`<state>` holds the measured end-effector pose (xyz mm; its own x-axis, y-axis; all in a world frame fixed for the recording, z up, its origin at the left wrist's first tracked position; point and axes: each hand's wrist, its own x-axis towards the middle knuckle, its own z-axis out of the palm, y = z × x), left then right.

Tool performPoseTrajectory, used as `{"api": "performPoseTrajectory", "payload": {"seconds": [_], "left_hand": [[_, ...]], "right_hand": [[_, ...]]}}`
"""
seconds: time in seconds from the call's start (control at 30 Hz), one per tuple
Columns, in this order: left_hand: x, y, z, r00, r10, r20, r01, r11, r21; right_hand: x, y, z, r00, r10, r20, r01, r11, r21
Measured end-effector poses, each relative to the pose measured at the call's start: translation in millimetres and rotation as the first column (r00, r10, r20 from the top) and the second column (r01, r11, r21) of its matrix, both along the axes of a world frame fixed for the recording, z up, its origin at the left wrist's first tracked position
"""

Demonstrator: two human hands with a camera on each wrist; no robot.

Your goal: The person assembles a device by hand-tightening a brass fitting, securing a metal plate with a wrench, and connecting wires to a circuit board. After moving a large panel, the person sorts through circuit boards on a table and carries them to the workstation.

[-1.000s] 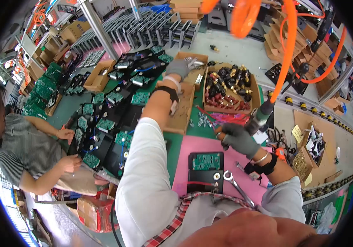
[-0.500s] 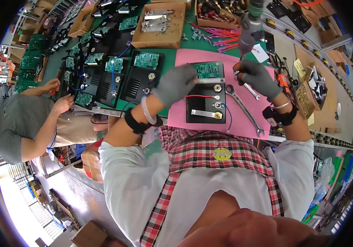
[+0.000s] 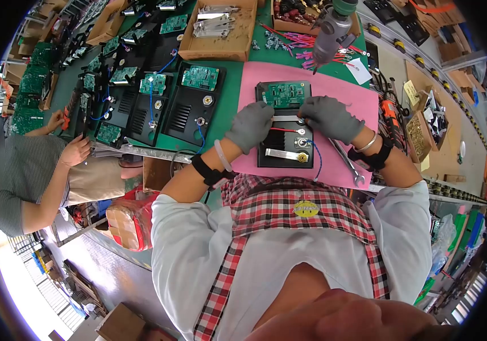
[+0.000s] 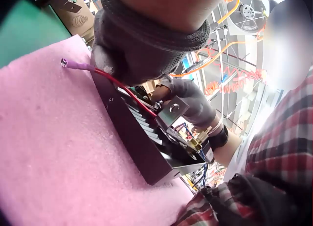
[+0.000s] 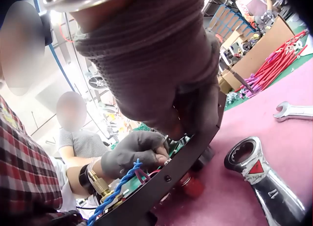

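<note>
A black panel with a green circuit board lies on the pink mat. Across it, below the board, runs a flat metal strip. My left hand pinches the strip's left end. My right hand has thumb and finger together at its other end; in the left wrist view, a small metal part sits at the fingertips of the right hand. A second strip lies lower on the panel, by a brass fitting. Red and blue wires lead from the panel.
Two wrenches, one ring-ended and one open-ended, lie right of the panel. A power driver hangs above the mat. A cardboard box of strips and more panels stand left. Another person works at far left.
Both hands have come together over the panel, the left bringing a strip onto it. The right hand has let go of the open-ended wrench. The view has tilted down from the boxes.
</note>
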<state>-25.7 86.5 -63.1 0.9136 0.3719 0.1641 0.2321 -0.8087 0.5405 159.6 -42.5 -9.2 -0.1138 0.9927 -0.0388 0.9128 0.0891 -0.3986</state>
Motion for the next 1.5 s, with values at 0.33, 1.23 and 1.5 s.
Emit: {"api": "performPoseTrajectory", "payload": {"seconds": [0.33,1.23,1.5], "left_hand": [[3.5,-2.2,-0.7,1.0,0.018,-0.02,-0.018,1.0,0.017],[9.2,-3.0,19.3,0.978,-0.066,-0.195,0.099,0.981,0.164],[9.8,-2.8,15.6,0.984,-0.065,-0.164,0.091,0.984,0.154]], "right_hand": [[-17.1,16.8,15.2,0.903,0.049,0.428,0.029,0.984,-0.174],[-16.3,25.6,9.8,0.886,-0.015,0.464,0.175,0.936,-0.304],[1.9,8.0,-6.9,0.984,-0.042,0.171,0.056,0.995,-0.077]]}}
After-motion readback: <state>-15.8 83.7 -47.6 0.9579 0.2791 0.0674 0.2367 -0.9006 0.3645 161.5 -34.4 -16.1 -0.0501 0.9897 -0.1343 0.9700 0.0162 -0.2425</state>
